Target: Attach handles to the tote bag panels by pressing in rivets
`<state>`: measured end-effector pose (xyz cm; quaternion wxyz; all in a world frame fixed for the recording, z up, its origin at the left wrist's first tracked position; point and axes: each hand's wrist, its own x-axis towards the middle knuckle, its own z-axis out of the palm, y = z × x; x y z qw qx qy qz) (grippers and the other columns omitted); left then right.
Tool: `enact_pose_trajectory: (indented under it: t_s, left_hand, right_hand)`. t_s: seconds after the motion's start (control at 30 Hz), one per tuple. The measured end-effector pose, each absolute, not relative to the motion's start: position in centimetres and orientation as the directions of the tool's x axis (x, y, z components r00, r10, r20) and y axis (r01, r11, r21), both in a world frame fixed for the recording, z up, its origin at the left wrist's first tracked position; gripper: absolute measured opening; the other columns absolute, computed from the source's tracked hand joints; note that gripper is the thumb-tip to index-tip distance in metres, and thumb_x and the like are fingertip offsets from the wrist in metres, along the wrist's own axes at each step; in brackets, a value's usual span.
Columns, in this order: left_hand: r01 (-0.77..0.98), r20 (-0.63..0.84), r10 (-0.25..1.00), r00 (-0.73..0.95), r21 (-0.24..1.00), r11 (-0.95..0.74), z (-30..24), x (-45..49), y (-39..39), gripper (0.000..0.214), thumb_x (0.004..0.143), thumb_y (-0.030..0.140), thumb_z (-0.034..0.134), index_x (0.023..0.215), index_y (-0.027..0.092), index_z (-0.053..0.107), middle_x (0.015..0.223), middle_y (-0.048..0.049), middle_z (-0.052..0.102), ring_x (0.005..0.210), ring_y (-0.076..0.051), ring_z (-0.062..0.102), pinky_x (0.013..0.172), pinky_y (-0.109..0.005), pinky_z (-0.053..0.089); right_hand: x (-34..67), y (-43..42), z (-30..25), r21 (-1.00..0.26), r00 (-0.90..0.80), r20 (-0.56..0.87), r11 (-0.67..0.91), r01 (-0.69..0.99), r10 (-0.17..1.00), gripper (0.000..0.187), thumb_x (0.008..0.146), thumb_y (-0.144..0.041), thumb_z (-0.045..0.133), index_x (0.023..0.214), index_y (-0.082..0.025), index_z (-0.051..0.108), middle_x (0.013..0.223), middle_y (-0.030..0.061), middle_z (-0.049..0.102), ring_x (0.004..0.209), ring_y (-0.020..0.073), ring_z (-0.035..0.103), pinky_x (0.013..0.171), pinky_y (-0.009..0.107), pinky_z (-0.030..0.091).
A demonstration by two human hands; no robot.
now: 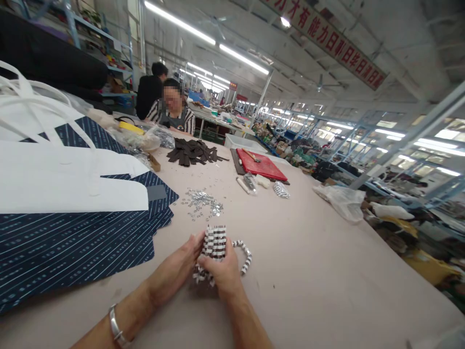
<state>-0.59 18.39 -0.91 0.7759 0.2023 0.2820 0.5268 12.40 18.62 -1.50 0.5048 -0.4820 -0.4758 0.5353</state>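
Holds a striped bundle (215, 242) at lower centre of frame, resting on the table (308, 271), between left hand (176, 271) and right hand (222, 275). Clamps the fingers of both hands on it from either side.

Judging from the grip: best to press evenly from both sides and square the bundle's lower edge against the table. Should mind the loose striped tail (244, 256) curling out at its right, likely to snag or unroll. Better to stay clear of the silver bits (203, 201) scattered just above the bundle.

Counts:
- 2 hands, 1 bracelet (116, 329) on the left wrist
- 1 bundle in hand, 1 tail
- 1 scatter of silver bits, too small to count singly
- 1 heap of dark strips (192, 152), upper centre
- 1 red board (263, 167) right of it, 1 hammer (250, 155) on top
- 3 small packs (281, 189) just below the board
- 1 plastic bag (341, 201), right
- 1 stack of navy fabric (72, 247), left, with white bags (54, 174) on it, number unclear
- 2 other people (173, 109), upper left
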Motion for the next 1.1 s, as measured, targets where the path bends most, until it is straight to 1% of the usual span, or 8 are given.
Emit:
enact_pose_trajectory:
  t_s: [0.1,0.2,0.43,0.53,0.67,0.9,1.0,1.1]
  left_hand:
    - [-0.659,-0.181,0.934,0.309,0.667,0.348,-0.7,-1.2,18.6,0.042,0.095,0.045,0.050,0.120,0.016,0.066,0.132,-0.0108,0.062,0.127,-0.024,0.053,0.109,-0.034,0.040]
    - [-0.618,-0.176,0.956,0.236,0.732,0.287,-1.3,-1.4,18.7,0.039,0.092,0.039,0.057,0.121,0.014,0.063,0.128,-0.0135,0.064,0.116,-0.025,0.060,0.101,-0.035,0.047]
    - [-0.555,-0.345,0.927,0.146,0.748,0.365,-2.9,-1.4,19.3,0.049,0.084,0.048,0.066,0.118,0.012,0.061,0.111,-0.0158,0.069,0.097,-0.024,0.066,0.088,-0.035,0.052]
    - [-0.478,-0.360,0.919,0.160,0.787,0.391,-3.2,-1.2,19.5,0.052,0.078,0.048,0.073,0.114,0.012,0.063,0.103,-0.0141,0.071,0.092,-0.022,0.066,0.083,-0.032,0.052]
    - [-0.399,-0.376,0.915,0.145,0.824,0.402,-3.6,-0.9,19.7,0.052,0.071,0.047,0.079,0.109,0.014,0.065,0.099,-0.0124,0.072,0.090,-0.022,0.066,0.080,-0.030,0.052]
    - [-0.416,-0.412,0.897,0.162,0.795,0.441,-4.1,-1.0,20.0,0.053,0.065,0.050,0.082,0.102,0.015,0.067,0.094,-0.0098,0.072,0.083,-0.021,0.068,0.074,-0.030,0.053]
    - [-0.426,-0.413,0.897,0.156,0.791,0.438,-3.8,-1.0,20.1,0.055,0.064,0.049,0.083,0.103,0.015,0.066,0.093,-0.0094,0.072,0.082,-0.020,0.068,0.075,-0.030,0.053]
    - [-0.427,-0.407,0.899,0.162,0.792,0.436,-3.5,-0.9,20.0,0.057,0.064,0.051,0.082,0.104,0.014,0.065,0.093,-0.0087,0.072,0.083,-0.019,0.067,0.077,-0.031,0.053]
  right_hand:
    - [12.4,18.8,-1.8,-0.936,-0.112,-0.130,-0.159,-0.314,0.985,0.055,0.059,-0.018,0.078,0.110,-0.018,0.059,0.088,0.0005,0.072,0.075,0.0170,0.064,0.068,0.028,0.052]
    - [12.4,18.9,-1.2,-0.920,-0.143,-0.150,-0.191,-0.343,0.978,0.058,0.056,-0.022,0.080,0.109,-0.017,0.059,0.087,0.0026,0.072,0.072,0.0171,0.065,0.066,0.028,0.052]
    - [17.7,25.4,2.4,-0.982,-0.009,-0.033,-0.031,0.189,0.999,0.048,0.061,-0.035,0.074,0.102,-0.017,0.059,0.080,0.0013,0.067,0.070,0.0200,0.063,0.066,0.035,0.054]
    - [21.4,31.5,4.0,-0.871,0.099,0.074,0.015,0.490,0.992,0.049,0.056,-0.027,0.077,0.102,-0.019,0.060,0.082,0.0011,0.066,0.082,0.0250,0.063,0.077,0.040,0.052]
    - [24.5,39.5,3.5,-0.635,0.111,0.148,0.009,0.772,0.983,0.067,0.064,-0.014,0.073,0.128,-0.020,0.053,0.113,0.0096,0.065,0.115,0.0317,0.055,0.101,0.047,0.038]
    - [25.5,45.1,-0.2,-0.340,-0.010,0.075,0.035,0.940,0.997,0.061,0.081,-0.022,0.069,0.137,-0.013,0.048,0.135,0.0200,0.054,0.129,0.0366,0.046,0.109,0.060,0.025]
    - [25.4,43.3,0.1,-0.287,-0.092,0.117,0.122,0.950,0.989,0.063,0.086,-0.024,0.061,0.144,-0.009,0.039,0.147,0.0251,0.041,0.139,0.0377,0.032,0.112,0.057,0.021]
    - [24.5,38.3,0.8,-0.304,-0.266,0.082,0.278,0.911,0.961,0.051,0.092,-0.031,0.052,0.140,-0.015,0.048,0.142,0.0170,0.051,0.133,0.0294,0.044,0.109,0.045,0.034]
